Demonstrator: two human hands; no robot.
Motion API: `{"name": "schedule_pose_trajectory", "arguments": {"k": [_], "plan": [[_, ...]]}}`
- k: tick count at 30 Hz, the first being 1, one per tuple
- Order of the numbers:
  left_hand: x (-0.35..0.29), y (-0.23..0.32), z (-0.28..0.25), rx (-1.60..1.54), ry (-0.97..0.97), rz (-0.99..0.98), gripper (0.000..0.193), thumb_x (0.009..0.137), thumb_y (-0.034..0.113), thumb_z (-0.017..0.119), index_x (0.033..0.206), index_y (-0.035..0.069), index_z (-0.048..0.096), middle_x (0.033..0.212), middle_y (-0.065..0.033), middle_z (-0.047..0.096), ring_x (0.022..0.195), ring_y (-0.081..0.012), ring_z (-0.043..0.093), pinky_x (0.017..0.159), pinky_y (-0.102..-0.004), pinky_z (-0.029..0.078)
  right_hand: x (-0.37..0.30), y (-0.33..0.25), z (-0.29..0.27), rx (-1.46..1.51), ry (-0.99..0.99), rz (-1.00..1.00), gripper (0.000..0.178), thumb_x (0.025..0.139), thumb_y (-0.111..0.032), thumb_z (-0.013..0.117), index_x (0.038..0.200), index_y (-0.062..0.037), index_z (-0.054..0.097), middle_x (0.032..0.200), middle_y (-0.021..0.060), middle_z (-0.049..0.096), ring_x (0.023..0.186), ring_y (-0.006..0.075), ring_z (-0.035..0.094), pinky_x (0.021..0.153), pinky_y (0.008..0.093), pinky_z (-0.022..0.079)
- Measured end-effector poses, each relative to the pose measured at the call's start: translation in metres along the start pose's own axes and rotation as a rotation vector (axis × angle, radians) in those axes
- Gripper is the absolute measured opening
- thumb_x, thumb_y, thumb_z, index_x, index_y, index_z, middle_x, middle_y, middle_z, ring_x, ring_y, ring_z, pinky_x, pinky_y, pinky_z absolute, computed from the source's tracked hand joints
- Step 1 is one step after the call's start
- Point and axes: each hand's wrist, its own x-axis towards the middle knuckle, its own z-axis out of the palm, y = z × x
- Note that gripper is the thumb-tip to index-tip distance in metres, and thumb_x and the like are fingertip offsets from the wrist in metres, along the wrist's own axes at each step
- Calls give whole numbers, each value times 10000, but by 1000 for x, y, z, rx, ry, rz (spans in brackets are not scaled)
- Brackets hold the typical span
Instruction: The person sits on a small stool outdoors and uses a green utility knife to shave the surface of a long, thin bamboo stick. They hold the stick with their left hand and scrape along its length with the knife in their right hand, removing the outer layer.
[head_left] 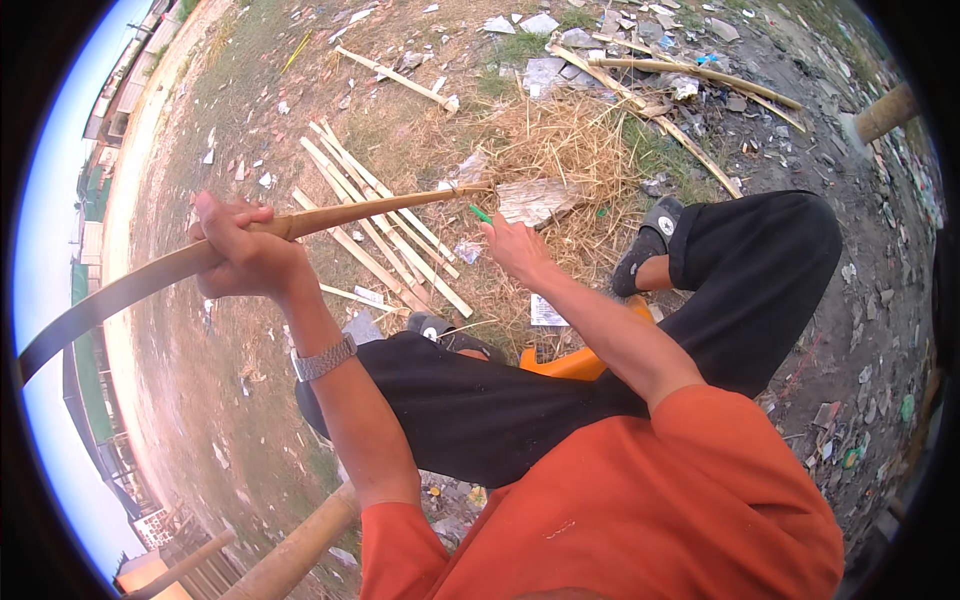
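Note:
My left hand (245,248), with a metal-banded watch on its wrist, is closed around a long bamboo strip (370,208). The strip slants from the far left rim up to the middle, where its far tip reaches a weathered wooden block (540,203) on the ground. Just right of that tip, my right hand (515,250) is closed on a thin green thing (480,213). Only its green end sticks out past the fingers; the rest is hidden, so I cannot tell its kind.
Several split bamboo strips (385,232) lie on the ground beyond my left foot. Pale shavings (575,140) surround the block. Longer bamboo poles (690,70) and rubble are at the far right. An orange plastic stool (560,362) is between my legs. A thick pole (300,545) stands lower left.

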Motion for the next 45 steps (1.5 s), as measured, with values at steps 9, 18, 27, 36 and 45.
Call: {"name": "schedule_pose_trajectory", "arguments": {"k": [9,18,27,36,45], "plan": [[0,0,-3,-14,-33,1,377,891,114,583,542,87,443,464,-58,483,410,-120,470,481,-250,429,31,37,22,-177,55,-74,342,989,-346,389,955,-33,523,784,242,643,758,423,644,671,519,510],[-1,-1,-9,49,-4,-45,381,898,120,578,536,75,468,461,-56,499,393,-119,471,466,-244,421,115,85,-87,-935,110,-41,305,946,-261,500,862,3,625,727,121,659,650,284,670,535,422,522],[-2,1,2,-97,-129,-23,353,865,88,594,542,76,453,453,-53,470,386,-118,445,414,-237,370,-68,-143,-120,330,-3,-312,378,1001,-297,386,860,30,509,597,258,556,570,441,559,561,518,425],[0,1,-19,-235,-270,-73,313,815,17,538,521,60,437,462,-44,468,376,-107,488,391,-210,384,-101,-155,-96,242,-11,-258,338,987,-273,417,877,33,506,607,284,571,628,479,592,575,551,464],[-4,3,-17,-291,-298,-88,316,814,9,525,524,61,412,452,-39,455,369,-102,459,372,-217,373,-87,-126,-70,185,87,-236,336,988,-289,415,883,15,512,602,277,569,595,479,582,553,546,459]]}}
